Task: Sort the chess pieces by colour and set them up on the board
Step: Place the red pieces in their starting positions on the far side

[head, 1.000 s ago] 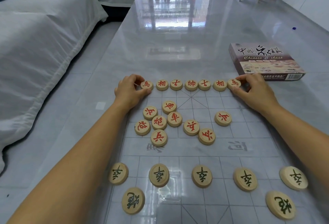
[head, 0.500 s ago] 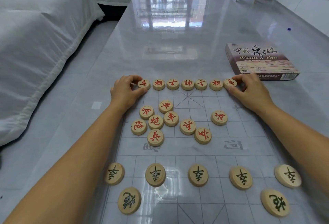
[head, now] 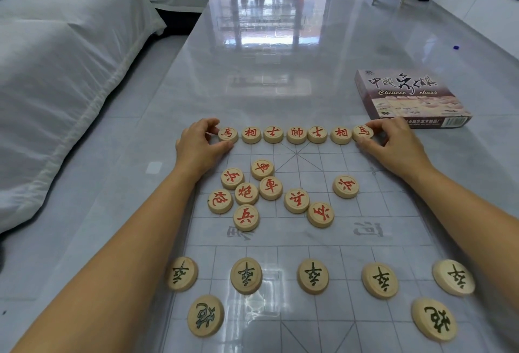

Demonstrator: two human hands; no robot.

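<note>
Far left, the white cover (head: 56,72) drapes beside the table (head: 266,58). My left hand (head: 199,145) is curled round the left horse (head: 228,134), thumb on its near edge and forefinger at the far side, at the left end of the red back row (head: 296,135). That's seven discs almost edge to edge along the far line of the board (head: 393,212) (the general sits dead centre). Nearer me, the loose red pieces (head: 271,187) lie bunched left of the middle, several touching, with one soldier (head: 346,186) off alone to the right. Closest, the black-lettered pieces (head: 312,279) are spread apart: five in a line, two more nearer me at the flanks. At the row's right end, my right hand (head: 393,146) pinches the right horse (head: 362,132), fingertips on its far rim, thumb below. Just beyond lies the chess box (head: 407,97), flat on the table
</note>
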